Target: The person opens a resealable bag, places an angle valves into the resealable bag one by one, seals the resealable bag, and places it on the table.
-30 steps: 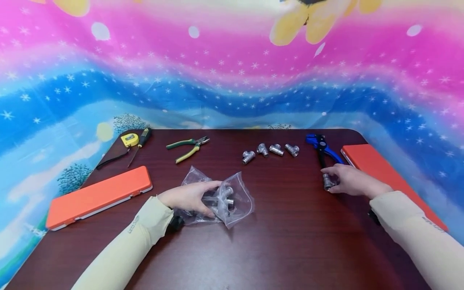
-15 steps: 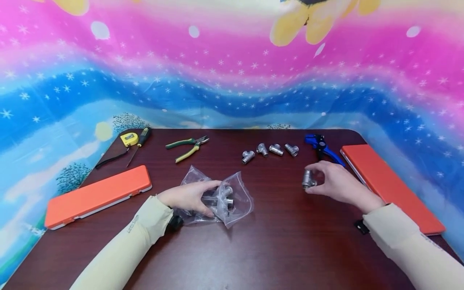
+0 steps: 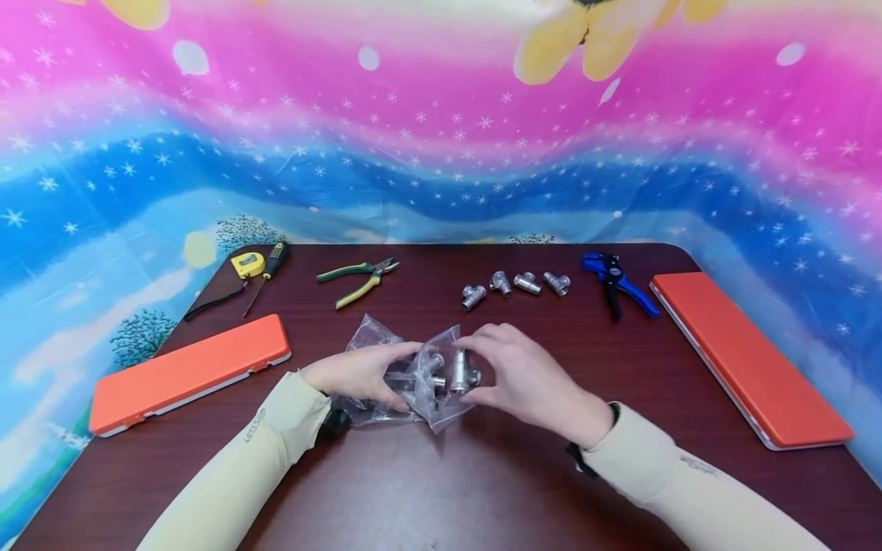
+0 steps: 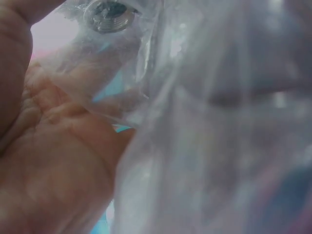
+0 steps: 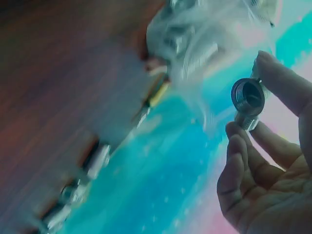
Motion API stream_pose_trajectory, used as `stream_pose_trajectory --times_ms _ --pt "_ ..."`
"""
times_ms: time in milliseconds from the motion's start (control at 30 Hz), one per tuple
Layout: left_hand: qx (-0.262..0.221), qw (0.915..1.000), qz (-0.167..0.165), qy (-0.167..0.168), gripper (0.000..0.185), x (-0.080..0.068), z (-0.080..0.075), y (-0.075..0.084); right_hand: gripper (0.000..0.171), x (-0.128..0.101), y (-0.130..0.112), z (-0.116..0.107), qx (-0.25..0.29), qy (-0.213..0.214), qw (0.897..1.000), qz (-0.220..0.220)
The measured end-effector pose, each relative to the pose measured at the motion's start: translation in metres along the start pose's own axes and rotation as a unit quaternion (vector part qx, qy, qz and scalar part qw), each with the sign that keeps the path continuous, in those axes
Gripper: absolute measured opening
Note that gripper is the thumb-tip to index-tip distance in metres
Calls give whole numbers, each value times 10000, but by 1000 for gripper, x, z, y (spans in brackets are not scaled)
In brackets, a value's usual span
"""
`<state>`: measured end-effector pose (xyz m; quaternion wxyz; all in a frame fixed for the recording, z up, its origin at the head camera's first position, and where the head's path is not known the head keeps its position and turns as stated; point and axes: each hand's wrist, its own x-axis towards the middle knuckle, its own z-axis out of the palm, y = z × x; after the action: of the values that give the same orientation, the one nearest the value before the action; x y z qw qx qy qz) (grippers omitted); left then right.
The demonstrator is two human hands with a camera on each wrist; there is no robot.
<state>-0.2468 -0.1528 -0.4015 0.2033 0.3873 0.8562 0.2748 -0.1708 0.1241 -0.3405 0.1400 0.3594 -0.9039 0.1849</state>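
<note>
Around the middle of a clear plastic bag (image 3: 439,413), my left hand (image 3: 361,373) grips with thumb and fingers spread apart; several metal pipe fittings show inside. My right hand (image 3: 529,379) pinches a silver tee pipe fitting (image 3: 459,372) upright between thumb and fingers, right at the bag's open right end. Whether the tee is inside the opening or just beside it, I cannot tell. In the right wrist view the threaded mouth of this tee (image 5: 249,99) faces the camera. Bag plastic (image 4: 204,161) fills most of the left wrist view, blurred.
Several tee fittings (image 3: 501,284) lie in a row at the back. Green-handled pliers (image 3: 365,279), a screwdriver (image 3: 272,264) and a yellow tape measure (image 3: 247,265) lie back left. Blue wire strippers (image 3: 613,279) lie back right. Orange cases flank the table, left (image 3: 193,375) and right (image 3: 747,356).
My right hand has carried the tee fitting leftward from beside the blue wire strippers to the bag's opening. My left hand and the bag have stayed in place.
</note>
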Motion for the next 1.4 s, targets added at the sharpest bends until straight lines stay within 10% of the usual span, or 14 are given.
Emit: stream_pose_trajectory --times_ms 400,667,967,1400 --pt "133 9999 13 -90 96 6 -2 1 44 2 5 11 -235 41 9995 -227" --pt "213 9996 117 -126 94 4 -3 3 29 8 50 -12 120 15 9979 639" --pt "70 9999 15 91 107 7 13 10 45 55 123 21 106 -937 9725 2129" --pt "1400 9857 121 929 102 13 30 35 48 104 109 64 -387 -1432 9322 3302"
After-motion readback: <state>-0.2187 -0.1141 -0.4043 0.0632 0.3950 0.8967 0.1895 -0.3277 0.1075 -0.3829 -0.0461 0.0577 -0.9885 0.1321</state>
